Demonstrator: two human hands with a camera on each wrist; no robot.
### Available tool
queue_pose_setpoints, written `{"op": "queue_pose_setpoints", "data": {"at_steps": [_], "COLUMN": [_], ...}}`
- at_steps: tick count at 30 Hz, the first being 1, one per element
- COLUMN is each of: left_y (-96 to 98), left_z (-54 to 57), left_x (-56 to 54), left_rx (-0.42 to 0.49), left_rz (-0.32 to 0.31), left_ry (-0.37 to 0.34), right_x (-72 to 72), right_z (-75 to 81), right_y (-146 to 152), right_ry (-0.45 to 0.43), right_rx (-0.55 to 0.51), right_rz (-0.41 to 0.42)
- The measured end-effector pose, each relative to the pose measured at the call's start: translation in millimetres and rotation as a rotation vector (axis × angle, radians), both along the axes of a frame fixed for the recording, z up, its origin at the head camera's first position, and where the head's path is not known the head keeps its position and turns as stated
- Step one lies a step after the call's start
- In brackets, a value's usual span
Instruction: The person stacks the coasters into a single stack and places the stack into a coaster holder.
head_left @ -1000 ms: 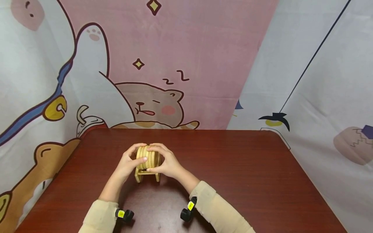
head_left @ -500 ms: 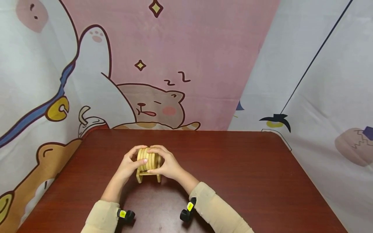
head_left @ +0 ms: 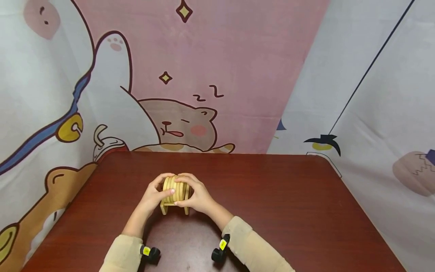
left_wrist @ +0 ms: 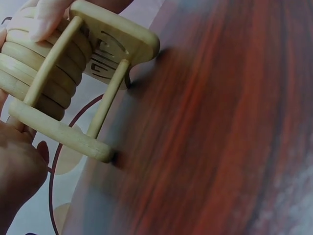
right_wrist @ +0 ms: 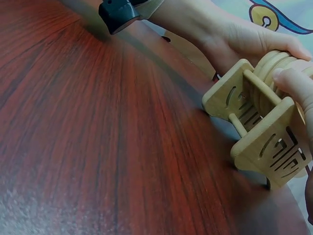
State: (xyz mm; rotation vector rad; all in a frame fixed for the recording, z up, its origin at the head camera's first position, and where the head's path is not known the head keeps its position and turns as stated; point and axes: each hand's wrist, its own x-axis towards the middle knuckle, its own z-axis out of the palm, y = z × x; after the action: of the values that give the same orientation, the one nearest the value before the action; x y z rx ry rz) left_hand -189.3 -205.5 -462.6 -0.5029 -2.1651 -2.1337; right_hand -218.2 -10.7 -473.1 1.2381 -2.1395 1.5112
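A row of several round pale wooden coasters (head_left: pixel 177 192) stands on edge in a small wooden rack (head_left: pixel 164 210), left of the table's middle. My left hand (head_left: pixel 152 197) grips the row from the left, thumb on the near side and fingers over the top. From the right, my right hand (head_left: pixel 201 196) holds the same row, its thumb low on the near side. In the left wrist view, two rods (left_wrist: pixel 108 100) join the rack's end panels, and the coasters (left_wrist: pixel 41 61) sit between them. Cut-out slots mark the end panel (right_wrist: pixel 271 142) in the right wrist view.
The dark red wooden table (head_left: pixel 289 204) stretches away to the right of the hands. Behind it hangs a cartoon-printed cloth (head_left: pixel 244 75). Black wrist cameras (head_left: pixel 218 255) are strapped over both beige sleeves.
Both hands have lowered the row of coasters slightly, so it sits deeper in the rack. The head view has shifted a little, moving the whole scene down and right.
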Motion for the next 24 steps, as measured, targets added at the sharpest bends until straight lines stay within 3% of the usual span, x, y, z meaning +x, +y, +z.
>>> {"op": "queue_pose_setpoints", "data": {"at_steps": [4,10,13,18,24], "left_y": [0.9,2.2,3.2,6.8,4.8], "left_z": [-1.7,-2.9,-0.6,7.7,-2.2], "left_x": [0.4,1.0,2.5,6.7,2.4], "left_rx": [0.019,0.048,0.045,-0.009,-0.035], "left_rz": [-0.016,-0.036,-0.049,-0.058,-0.026], "left_ry": [-0.008,-0.023,0.005,0.089,0.097], "right_x": [5.8,21.6,24.6,25.1,26.5], "right_z": [4.5,29.2,35.2,33.6,31.7], "right_y": [0,6,9,11,13], "right_ry": [-0.002,-0.008,-0.012,-0.011,-0.013], "right_rx": [-0.004,0.002,0.013,0.026,0.02], "right_rz": [-0.005,0.016,0.029,0.036,0.022]}}
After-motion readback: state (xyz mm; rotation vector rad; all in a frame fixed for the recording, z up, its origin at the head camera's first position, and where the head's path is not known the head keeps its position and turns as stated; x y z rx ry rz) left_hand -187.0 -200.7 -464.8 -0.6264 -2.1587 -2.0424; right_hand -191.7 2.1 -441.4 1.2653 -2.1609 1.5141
